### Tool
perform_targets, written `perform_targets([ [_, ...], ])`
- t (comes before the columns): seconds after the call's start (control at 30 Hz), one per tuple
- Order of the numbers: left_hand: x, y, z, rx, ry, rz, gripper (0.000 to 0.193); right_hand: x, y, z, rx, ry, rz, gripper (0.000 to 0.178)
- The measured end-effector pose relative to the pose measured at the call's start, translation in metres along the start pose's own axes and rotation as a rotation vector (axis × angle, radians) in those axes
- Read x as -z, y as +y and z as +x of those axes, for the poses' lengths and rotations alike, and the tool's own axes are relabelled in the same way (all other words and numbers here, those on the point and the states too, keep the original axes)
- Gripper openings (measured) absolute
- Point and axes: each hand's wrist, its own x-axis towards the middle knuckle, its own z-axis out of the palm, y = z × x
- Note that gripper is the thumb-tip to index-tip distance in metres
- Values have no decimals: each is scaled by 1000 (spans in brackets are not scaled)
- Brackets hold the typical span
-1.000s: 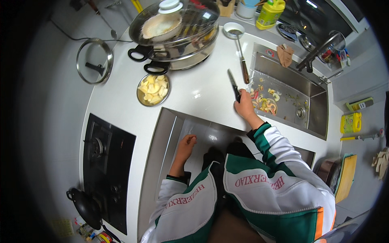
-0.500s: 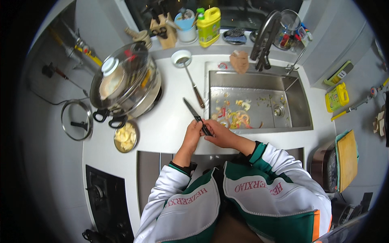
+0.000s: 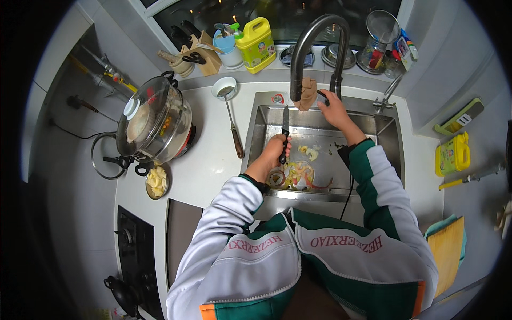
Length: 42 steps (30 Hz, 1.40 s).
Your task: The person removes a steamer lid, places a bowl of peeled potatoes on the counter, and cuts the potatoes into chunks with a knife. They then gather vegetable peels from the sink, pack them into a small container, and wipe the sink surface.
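Observation:
My left hand (image 3: pixel 275 149) is closed around the black handle of a kitchen knife (image 3: pixel 286 120), held over the left side of the sink with its blade pointing away from me. At the far side of the sink, my right hand (image 3: pixel 334 111) has its fingers at the short dark handle (image 3: pixel 322 96) of the tall faucet (image 3: pixel 321 24). A brown cloth (image 3: pixel 305 95) hangs by the spout. Below my left hand, peelings and food scraps (image 3: pixel 298 173) lie on the bottom of the steel sink (image 3: pixel 258 120). No running water can be made out.
A ladle (image 3: pixel 232 128) rests in a small white bowl (image 3: pixel 224 88) left of the sink. Farther left stand a lidded glass steamer pot (image 3: pixel 173 125) and a bowl of pale cut pieces (image 3: pixel 157 181). Knife block (image 3: pixel 205 56) and yellow jug (image 3: pixel 257 45) line the sill.
My hands have come apart. My left hand has carried the knife right, over the sink, while my right hand has left the knife and reached forward to the faucet handle. The view has shifted.

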Motion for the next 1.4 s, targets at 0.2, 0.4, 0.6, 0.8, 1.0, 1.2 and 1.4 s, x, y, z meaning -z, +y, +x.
perform_targets([
  [0.2,-22,-3,28,-38,59,50,23,7,-7,-19,-71,-30,191,41],
  [0.4,-19,-15,32,28,27,81,29,-24,-21,-59,-78,163,227,37],
  [0.6,-14,-31,20,38,28,86,30,-89,-6,-65,-590,-362,1007,32],
  [0.8,-6,-34,11,39,4,132,30,-93,12,-30,-753,-203,845,20],
  [1.0,-2,-30,22,74,-23,-51,36,-76,6,-40,-764,-399,1079,23],
  [1.2,-2,-30,53,7,-61,-134,29,-68,7,-42,-590,-379,913,10],
  [1.4,-12,-2,77,-147,-81,-270,15,-26,-8,-37,-53,-105,201,14],
])
